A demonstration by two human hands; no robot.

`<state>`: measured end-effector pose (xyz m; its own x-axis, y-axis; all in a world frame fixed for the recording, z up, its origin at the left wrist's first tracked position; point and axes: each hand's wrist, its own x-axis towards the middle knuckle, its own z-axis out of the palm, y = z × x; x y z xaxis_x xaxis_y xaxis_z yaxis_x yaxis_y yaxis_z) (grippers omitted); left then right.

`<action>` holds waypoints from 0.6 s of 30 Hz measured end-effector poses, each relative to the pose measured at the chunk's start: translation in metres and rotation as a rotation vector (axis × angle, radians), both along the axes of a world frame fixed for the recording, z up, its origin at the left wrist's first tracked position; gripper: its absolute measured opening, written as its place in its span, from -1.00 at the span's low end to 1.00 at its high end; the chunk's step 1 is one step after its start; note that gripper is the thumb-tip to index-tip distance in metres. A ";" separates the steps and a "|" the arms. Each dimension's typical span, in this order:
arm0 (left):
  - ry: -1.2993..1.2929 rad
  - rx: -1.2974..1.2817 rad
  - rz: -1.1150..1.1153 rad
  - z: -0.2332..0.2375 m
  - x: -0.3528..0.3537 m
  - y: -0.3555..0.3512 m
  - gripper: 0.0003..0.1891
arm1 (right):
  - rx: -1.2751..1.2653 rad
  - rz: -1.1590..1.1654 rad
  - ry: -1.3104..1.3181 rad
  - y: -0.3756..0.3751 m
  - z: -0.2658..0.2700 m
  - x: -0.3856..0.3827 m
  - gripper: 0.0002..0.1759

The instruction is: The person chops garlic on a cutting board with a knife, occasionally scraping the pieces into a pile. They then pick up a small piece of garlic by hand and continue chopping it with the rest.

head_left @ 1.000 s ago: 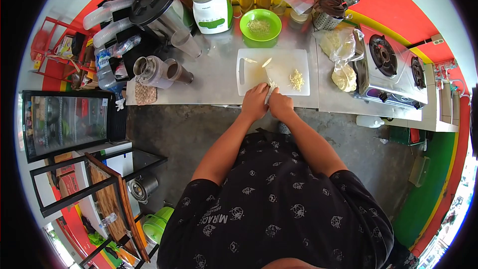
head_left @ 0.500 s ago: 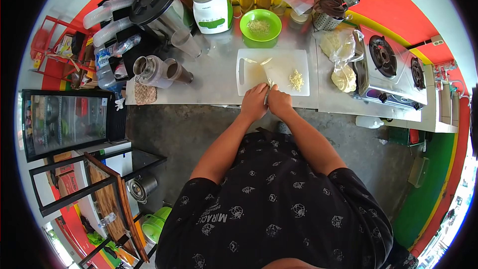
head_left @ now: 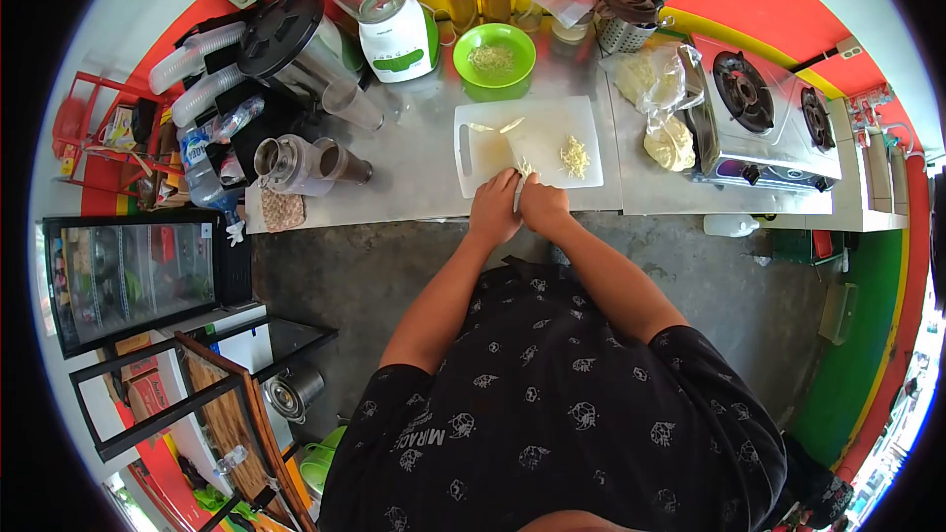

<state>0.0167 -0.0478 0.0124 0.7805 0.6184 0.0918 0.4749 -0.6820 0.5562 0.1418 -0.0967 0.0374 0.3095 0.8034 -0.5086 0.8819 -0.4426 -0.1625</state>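
Pale, fine strips (head_left: 525, 168) lie near the front edge of a white cutting board (head_left: 547, 116), right at the person's fingertips. What looks like a knife (head_left: 511, 150) is there too, its blade faint against the board. The left hand (head_left: 497, 203) and right hand (head_left: 543, 203) sit side by side, nearly touching, fingers bent. The right appears closed around the knife's hidden handle; whether the left pinches the strips, I cannot tell. Good cutting here calls for left fingertips tucked back, knuckles guiding the blade, and short, even strokes; farther in from the board's edge would likely be steadier. On the board's right is a loose heap of shreds (head_left: 574, 157), apart from the blade; at its far left, two slivers (head_left: 511, 124). Beyond stands a green bowl (head_left: 495, 90) holding more shreds. Rightward on the metal counter (head_left: 394, 182) are a clear plastic bag (head_left: 650, 79) and a gas stove (head_left: 777, 138).
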 end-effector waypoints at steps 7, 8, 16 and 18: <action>-0.017 -0.007 0.014 0.005 -0.001 -0.001 -0.30 | 0.061 0.012 -0.029 0.000 -0.006 0.003 -0.46; -0.013 -0.008 0.014 0.005 -0.001 -0.001 -0.30 | 0.044 0.027 -0.043 0.001 -0.003 0.002 -0.44; -0.030 0.008 0.017 -0.005 -0.002 0.003 -0.36 | 0.045 -0.046 0.030 0.002 -0.003 0.001 -0.38; -0.044 0.013 0.015 -0.003 -0.002 0.002 -0.38 | 0.051 -0.010 0.020 0.002 -0.004 0.001 -0.38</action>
